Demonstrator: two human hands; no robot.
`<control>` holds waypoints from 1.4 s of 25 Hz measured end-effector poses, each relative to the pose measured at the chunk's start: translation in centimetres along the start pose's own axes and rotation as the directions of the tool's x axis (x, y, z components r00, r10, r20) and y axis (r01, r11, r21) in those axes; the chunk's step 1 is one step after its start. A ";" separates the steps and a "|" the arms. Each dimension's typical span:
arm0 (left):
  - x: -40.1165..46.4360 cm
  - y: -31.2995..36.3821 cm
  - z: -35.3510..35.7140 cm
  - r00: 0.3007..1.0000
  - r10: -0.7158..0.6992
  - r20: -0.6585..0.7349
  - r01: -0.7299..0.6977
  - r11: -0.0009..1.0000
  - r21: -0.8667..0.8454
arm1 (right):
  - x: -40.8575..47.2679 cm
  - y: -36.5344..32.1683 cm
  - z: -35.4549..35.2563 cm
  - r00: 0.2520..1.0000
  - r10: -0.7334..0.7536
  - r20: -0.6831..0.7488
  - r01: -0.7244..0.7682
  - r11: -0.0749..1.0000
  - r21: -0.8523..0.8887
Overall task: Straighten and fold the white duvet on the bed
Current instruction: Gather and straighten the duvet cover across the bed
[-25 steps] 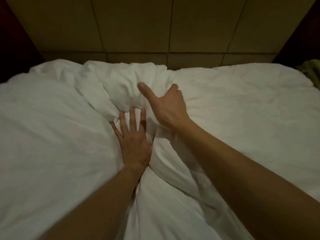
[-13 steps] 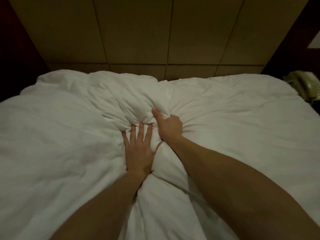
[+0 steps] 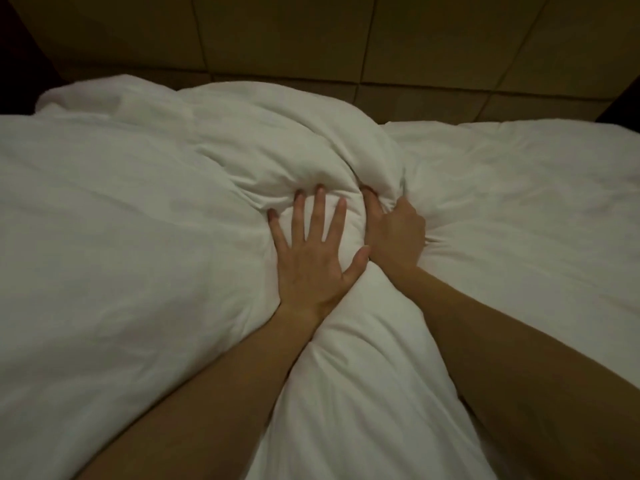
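White duvet (image 3: 138,258) is spread over the bed below the panelled headboard (image 3: 311,39), with a bunched ridge at its middle. To straighten it well, the ridge should be pinned while the gathered cloth is drawn outward, judging by the creases. On the ridge the left hand (image 3: 311,261) is pressed flat, fingers splayed; just beside it, the right hand (image 3: 398,233) is clenched round a fold.

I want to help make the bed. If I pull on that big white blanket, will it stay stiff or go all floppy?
Probably floppy: the white duvet bunches into soft folds where the right hand grips it. It likely squashes easily, since the left hand sinks in. It looks puffy, so perhaps light for its size.
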State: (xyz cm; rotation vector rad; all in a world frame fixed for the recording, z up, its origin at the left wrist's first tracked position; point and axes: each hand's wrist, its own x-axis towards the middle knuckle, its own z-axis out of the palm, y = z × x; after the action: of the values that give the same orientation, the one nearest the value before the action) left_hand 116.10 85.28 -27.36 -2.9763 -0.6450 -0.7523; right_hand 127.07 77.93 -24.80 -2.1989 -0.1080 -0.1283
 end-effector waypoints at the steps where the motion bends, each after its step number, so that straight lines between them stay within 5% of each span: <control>1: 0.1 0.1 0.1 1.000 0.007 0.001 -0.007 1.000 0.011 | 0.1 0.2 0.0 1.000 -0.009 -0.007 0.009 1.000 0.008; 6: -0.8 0.1 0.2 1.000 -0.005 -0.016 0.005 1.000 0.016 | -3.3 -2.4 -4.8 0.965 0.021 0.261 -0.054 0.991 0.119; 9: -1.1 0.0 0.1 1.000 -0.010 -0.014 0.010 0.999 0.042 | -11.2 -0.9 -11.3 0.883 -0.186 0.431 0.254 0.961 -0.106; 13: -1.3 0.2 -0.7 0.999 -0.049 -0.002 0.049 0.998 -0.030 | -19.2 4.4 -14.1 0.887 -0.312 0.340 0.418 0.855 -0.305; 20: -2.6 0.4 -5.6 0.978 -0.093 0.189 0.117 0.986 -0.122 | -18.5 10.1 -9.4 0.924 -0.367 0.105 0.373 0.926 -0.049; 24: -15.3 6.0 -14.6 0.939 -0.093 0.332 0.197 0.935 -0.296 | -17.9 10.4 -9.2 0.934 -0.354 0.055 0.352 0.935 0.044; 30: -32.5 12.9 -15.3 0.854 -0.315 0.414 0.332 0.943 0.032 | -18.1 9.4 -10.6 0.947 -0.280 0.158 0.247 0.948 0.199; 32: -34.0 13.7 -14.4 0.846 -0.298 0.442 0.317 0.948 0.033 | -17.9 8.5 -13.5 0.909 -0.273 0.314 0.229 0.958 0.170; 35: -34.3 14.1 -13.4 0.871 -0.308 0.382 0.300 0.950 0.082 | -20.5 12.3 -21.4 0.668 -0.405 0.624 0.529 0.848 -0.017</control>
State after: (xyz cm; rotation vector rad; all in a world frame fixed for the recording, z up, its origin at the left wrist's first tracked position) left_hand 88.08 57.62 -29.84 -3.0633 -1.1517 -0.1359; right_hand 107.20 52.72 -24.76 -2.2823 -1.0804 0.3026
